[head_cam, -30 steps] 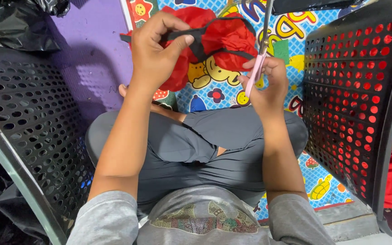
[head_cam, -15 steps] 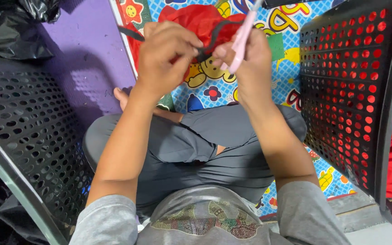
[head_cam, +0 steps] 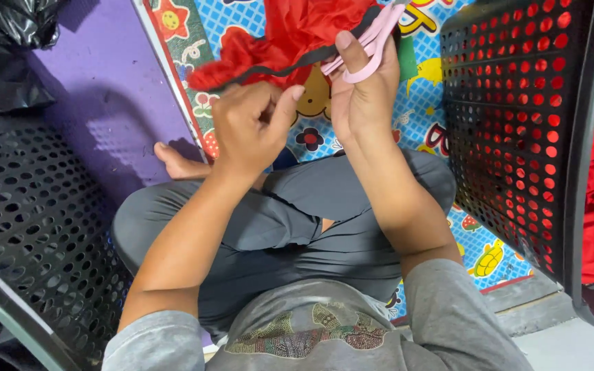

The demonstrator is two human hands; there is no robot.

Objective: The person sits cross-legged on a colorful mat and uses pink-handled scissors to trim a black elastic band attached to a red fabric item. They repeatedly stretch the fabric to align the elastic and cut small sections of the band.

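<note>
While I sit cross-legged on a bright cartoon-print mat (head_cam: 441, 103), my left hand (head_cam: 252, 130) closes its grip on a black strap (head_cam: 290, 63) that runs across a bunched red cloth (head_cam: 290, 31) held up in front of me. My right hand (head_cam: 362, 96) grips pink-handled scissors (head_cam: 372, 41) just beside the strap, thumb through one loop. Black perforated baskets (head_cam: 517, 124) stand on both sides, more red cloth behind the right one.

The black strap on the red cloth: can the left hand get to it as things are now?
Probably yes. The left hand is just under the black strap with nothing between them. Its fingers already seem to pinch something small, so they may first need to let go.
</note>
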